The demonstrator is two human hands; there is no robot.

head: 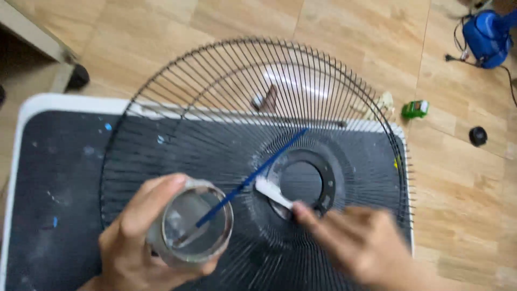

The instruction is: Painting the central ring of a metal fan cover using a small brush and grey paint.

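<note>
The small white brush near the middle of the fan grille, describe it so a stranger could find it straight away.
Start at the round black wire fan grille lying on the dark, white-rimmed table. At its black centre ring, the right hand pinches a short white brush. Unlike the long thin blue stick leaning from the clear jar in the left hand, it is stubby and white.

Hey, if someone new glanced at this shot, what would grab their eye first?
First the big black wire fan guard, lying across a dark, white-edged table and filling mid-frame. Next, the left hand at lower left gripping a clear jar with a blue stick slanting out of it. At lower right, the right hand presses something small and white to the guard's hub.
</note>
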